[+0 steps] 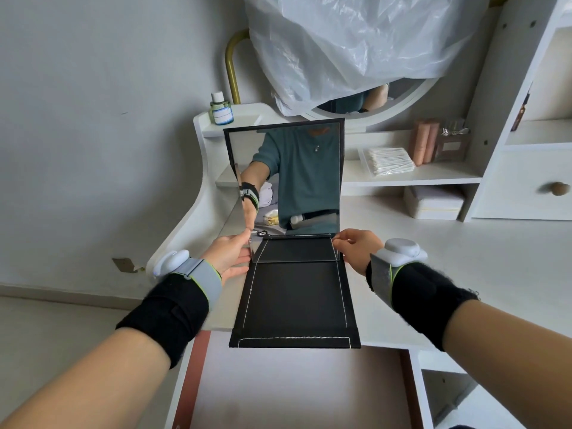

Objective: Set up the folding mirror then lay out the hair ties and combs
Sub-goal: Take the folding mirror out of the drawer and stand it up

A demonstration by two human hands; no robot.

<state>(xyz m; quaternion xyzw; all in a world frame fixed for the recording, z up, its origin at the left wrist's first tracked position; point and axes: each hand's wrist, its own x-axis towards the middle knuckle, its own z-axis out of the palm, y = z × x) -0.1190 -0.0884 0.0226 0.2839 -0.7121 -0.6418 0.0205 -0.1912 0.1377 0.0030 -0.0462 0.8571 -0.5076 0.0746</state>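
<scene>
At centre frame, the right hand curls its fingers onto the lower right corner of the folding mirror, and the left hand lies straight-fingered against the lower left corner, thumb on the glass edge. Between them the glass stands nearly upright, its black stitched cover running flat toward the open drawer below. Beyond it, a small bottle upper left, cotton swabs shelved at right, plastic sheet draped above.
</scene>
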